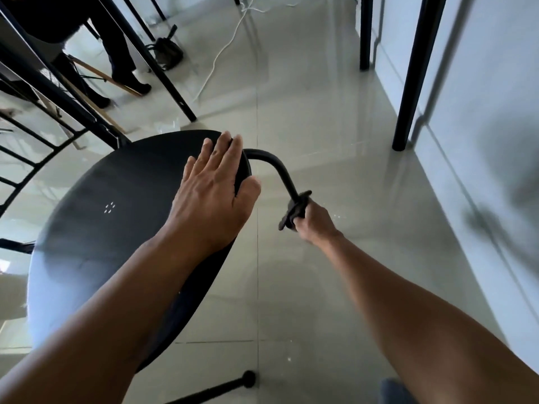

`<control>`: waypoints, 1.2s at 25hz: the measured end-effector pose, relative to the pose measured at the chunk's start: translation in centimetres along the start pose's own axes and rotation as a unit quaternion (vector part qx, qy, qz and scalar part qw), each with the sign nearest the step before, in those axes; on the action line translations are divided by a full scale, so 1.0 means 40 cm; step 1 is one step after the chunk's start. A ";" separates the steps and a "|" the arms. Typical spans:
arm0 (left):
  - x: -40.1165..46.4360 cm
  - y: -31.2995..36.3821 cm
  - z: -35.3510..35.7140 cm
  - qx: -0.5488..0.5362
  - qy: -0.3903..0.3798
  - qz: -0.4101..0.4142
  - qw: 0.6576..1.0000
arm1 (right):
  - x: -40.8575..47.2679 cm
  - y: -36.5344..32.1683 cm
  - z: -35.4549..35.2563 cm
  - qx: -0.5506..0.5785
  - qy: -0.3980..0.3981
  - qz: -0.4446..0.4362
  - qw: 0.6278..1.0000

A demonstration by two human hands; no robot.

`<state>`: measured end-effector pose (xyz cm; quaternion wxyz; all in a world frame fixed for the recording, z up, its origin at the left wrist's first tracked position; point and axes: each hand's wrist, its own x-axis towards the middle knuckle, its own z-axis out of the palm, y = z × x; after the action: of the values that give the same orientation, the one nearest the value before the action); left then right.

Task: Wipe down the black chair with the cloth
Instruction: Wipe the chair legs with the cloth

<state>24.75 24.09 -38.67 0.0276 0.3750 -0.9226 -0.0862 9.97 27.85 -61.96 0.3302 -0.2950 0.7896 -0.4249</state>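
Pressing flat, the left hand (210,191) rests straight fingers on the black chair (116,217); the right hand (313,221) grips the cloth (294,209).

Honestly there's no readable text, brand, label or number anywhere here, and the only mark at all is a tiny ring of pale dots on the black chair (116,228) seat, which spells out nothing.

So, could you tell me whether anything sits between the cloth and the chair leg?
Nothing visible does: the right hand holds the dark cloth wrapped directly around the chair leg.
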 end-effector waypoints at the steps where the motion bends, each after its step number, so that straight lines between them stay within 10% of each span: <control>1: 0.007 0.013 -0.002 0.021 -0.009 -0.011 1.000 | -0.021 -0.040 -0.014 0.027 0.026 -0.051 0.998; 7: 0.045 0.096 0.004 0.150 -0.039 -0.042 0.987 | -0.064 -0.210 -0.066 0.103 0.151 -0.292 0.939; 12: 0.099 0.108 0.018 0.250 -0.077 0.050 0.964 | -0.036 0.027 0.023 0.066 0.113 -0.124 0.984; 18: 0.105 0.086 0.029 0.129 -0.016 0.074 0.989 | 0.058 0.246 0.042 -0.040 -0.087 0.107 0.990; 30: 0.073 0.115 0.013 0.122 0.037 0.040 0.991 | -0.079 -0.098 -0.132 0.054 -0.001 -0.053 0.997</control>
<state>19.43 25.38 -38.39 0.0198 0.3412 -0.9388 0.0421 8.53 30.91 -55.50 0.3235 -0.3185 0.7482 -0.4839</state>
